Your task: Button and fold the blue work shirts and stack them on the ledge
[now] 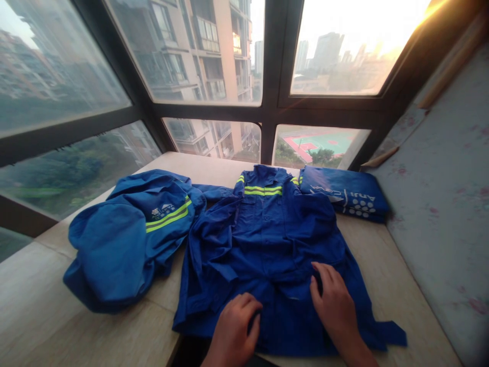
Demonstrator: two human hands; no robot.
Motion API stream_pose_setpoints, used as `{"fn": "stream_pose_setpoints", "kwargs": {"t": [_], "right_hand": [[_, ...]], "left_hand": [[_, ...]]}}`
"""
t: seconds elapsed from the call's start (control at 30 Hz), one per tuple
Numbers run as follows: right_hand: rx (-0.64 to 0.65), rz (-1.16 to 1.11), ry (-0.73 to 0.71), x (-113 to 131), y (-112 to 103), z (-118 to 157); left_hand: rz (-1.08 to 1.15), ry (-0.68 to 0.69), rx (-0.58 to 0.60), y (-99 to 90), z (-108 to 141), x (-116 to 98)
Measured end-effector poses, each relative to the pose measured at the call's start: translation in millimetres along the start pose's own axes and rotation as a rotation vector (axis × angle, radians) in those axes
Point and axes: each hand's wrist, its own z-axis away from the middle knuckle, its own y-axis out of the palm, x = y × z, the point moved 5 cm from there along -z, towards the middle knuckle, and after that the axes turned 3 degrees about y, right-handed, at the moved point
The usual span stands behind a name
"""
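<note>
A blue work jacket point(267, 244) lies spread front up, its collar toward the window and its sleeves folded in over the body. Yellow-green reflective stripes cross its chest. Over the lower left part of the jacket is my left hand point(237, 326), fingers bent and thumb apart from them, holding nothing. My right hand point(336, 302) is at the lower right part of the jacket, fingers loosely bent, with a gap between thumb and forefinger. Whether either hand presses on the cloth, I cannot tell.
Left of the jacket lies a crumpled blue garment point(110, 250) with a reflective stripe. A folded blue item with white lettering point(344, 188) sits at the back right. All rest on a pale stone ledge point(34, 300) between windows and a flowered wall point(446, 219).
</note>
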Motion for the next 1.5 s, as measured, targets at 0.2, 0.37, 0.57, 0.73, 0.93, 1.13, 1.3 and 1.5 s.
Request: {"fn": "stream_pose_setpoints", "kwargs": {"t": [0.2, 0.37, 0.57, 0.73, 0.93, 1.13, 1.3, 1.5], "right_hand": [[0.165, -0.048, -0.390, 81, 18, 7], [0.339, 0.035, -0.292, 77, 55, 1], [0.399, -0.262, -0.129, 55, 68, 3], [0.313, -0.382, -0.082, 54, 69, 10], [0.273, -0.296, -0.122, 54, 76, 14], [0.305, -0.187, -0.163, 56, 84, 16], [0.222, -0.134, -0.159, 55, 89, 23], [0.154, -0.166, -0.167, 52, 90, 26]], "left_hand": [[0.037, -0.016, -0.248, 3.3, -38, -4], [0.031, -0.048, -0.271, 21.4, -49, 10], [-0.023, -0.093, -0.230, 24.9, -51, 17], [-0.054, -0.080, -0.238, 29.4, -53, 21], [-0.018, -0.071, -0.276, 35.9, -53, 29], [0.010, -0.029, -0.285, 35.8, -54, 30], [0.007, -0.043, -0.299, 35.1, -55, 30], [0.005, -0.040, -0.292, 35.0, -54, 29]]}}
